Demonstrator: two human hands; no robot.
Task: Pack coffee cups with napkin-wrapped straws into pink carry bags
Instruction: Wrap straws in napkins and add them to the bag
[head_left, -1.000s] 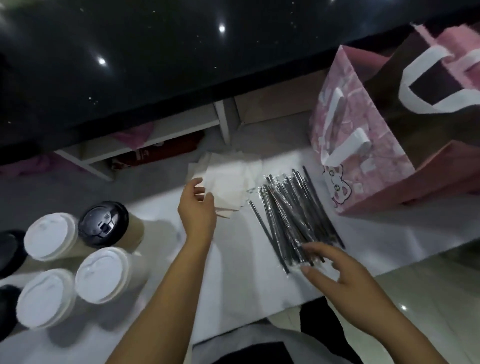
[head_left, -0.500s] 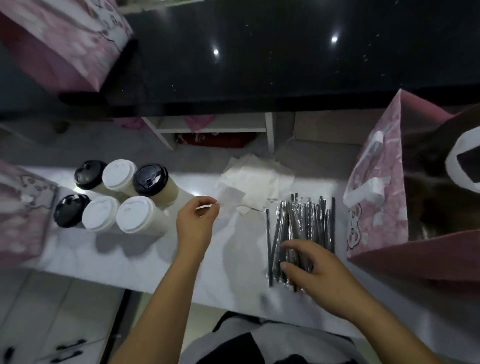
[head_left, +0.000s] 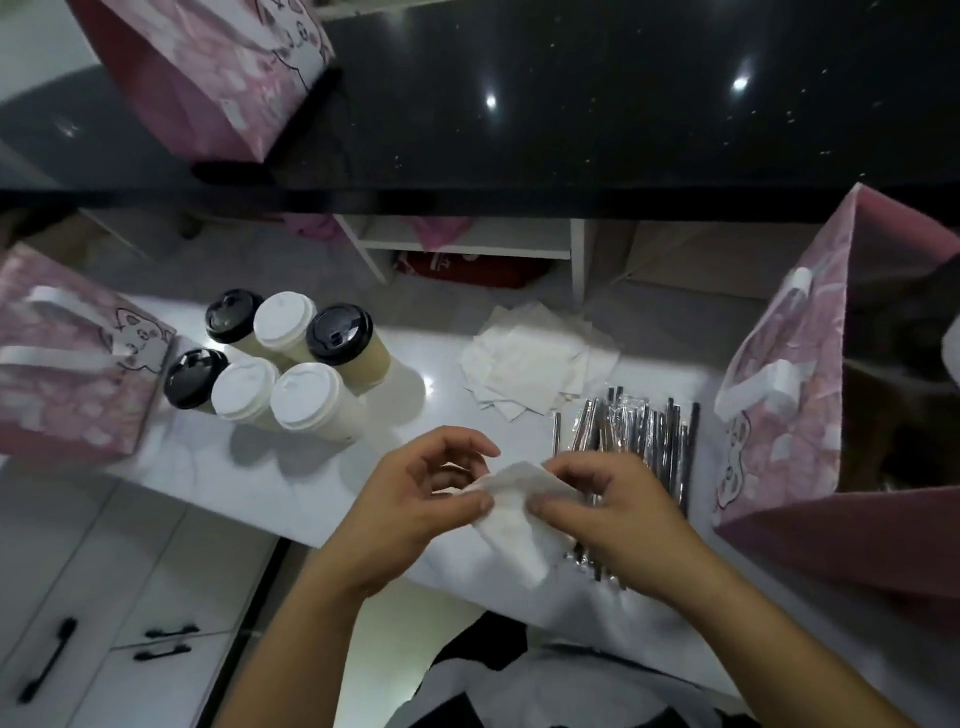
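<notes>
So half a second back the left hand (head_left: 415, 499) was out on its own with a napkin (head_left: 511, 512) and the right hand (head_left: 618, 514) was down on the straws (head_left: 644, 426). Now both hands have come together over the front edge of the bench (head_left: 291, 483), each pinching that same napkin between thumb and fingers, left on its left end, right on its right edge. The napkin hangs crumpled between them, just in front of the straws. Can't tell if a straw is tucked inside it. The right wrist covers the near ends of the straws. The napkin stack (head_left: 535, 364) lies behind the straws, the six cups (head_left: 280, 364) stand in a cluster to the left, and a pink bag (head_left: 789, 374) stands open at the right, same as before.
</notes>
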